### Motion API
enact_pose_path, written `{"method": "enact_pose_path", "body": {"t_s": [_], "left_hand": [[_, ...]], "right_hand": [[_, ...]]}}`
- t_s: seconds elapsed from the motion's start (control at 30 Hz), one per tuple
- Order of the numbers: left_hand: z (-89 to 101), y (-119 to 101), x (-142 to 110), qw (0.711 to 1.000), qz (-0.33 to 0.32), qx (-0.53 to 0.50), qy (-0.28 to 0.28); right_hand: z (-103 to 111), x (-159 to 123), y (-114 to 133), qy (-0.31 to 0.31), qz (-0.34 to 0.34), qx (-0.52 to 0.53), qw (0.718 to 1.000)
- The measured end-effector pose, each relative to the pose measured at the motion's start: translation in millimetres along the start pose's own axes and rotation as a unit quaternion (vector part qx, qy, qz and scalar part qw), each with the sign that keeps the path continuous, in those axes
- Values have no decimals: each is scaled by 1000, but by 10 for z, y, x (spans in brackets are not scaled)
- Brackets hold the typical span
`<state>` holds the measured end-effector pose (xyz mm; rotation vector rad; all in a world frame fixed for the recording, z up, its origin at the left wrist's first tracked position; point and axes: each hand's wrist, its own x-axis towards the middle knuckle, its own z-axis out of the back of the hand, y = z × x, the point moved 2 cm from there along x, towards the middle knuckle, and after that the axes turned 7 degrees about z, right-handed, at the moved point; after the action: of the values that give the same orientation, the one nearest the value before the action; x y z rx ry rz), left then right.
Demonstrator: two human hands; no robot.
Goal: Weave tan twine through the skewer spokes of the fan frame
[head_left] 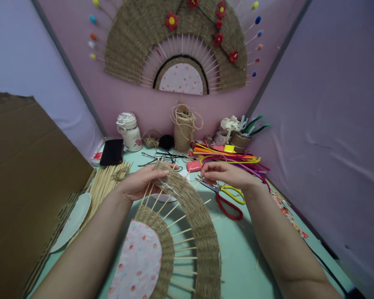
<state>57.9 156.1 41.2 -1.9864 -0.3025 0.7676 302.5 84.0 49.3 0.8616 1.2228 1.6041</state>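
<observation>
My left hand grips the upper end of a half-round fan, thumb on top of the woven twine band. Thin wooden sticks fan out between this outer band and a smaller inner one, around a white half-disc dotted with pink flowers. To the right of the fan, my right hand is raised with its fingers pinched together; whatever lies between them is too small to make out. Just below those fingers lie scissors with one yellow and one red handle, blades pointing left.
A finished-looking fan with red flowers hangs on the back wall. Along the back stand a white bottle, a twine spool and colourful pipe cleaners. Wooden sticks, a phone and cardboard are at left.
</observation>
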Motion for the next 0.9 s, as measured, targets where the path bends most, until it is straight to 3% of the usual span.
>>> {"method": "enact_pose_path", "body": {"t_s": [0.27,0.47,0.73,0.9], "left_hand": [[35,9,3,1000,-11,12,-3],[41,5,6,1000,-3,16,-13],[79,41,31,1000,1,26,-16],[140,47,48,1000,-1,16,-1]], "right_hand": [[-21,55,-127,69,8,-37,997],[-97,-8,12,148,41,-135,979],[-300,-197,324,99,100,-350,926],[-421,-265,427,76,94,-404,907]]}}
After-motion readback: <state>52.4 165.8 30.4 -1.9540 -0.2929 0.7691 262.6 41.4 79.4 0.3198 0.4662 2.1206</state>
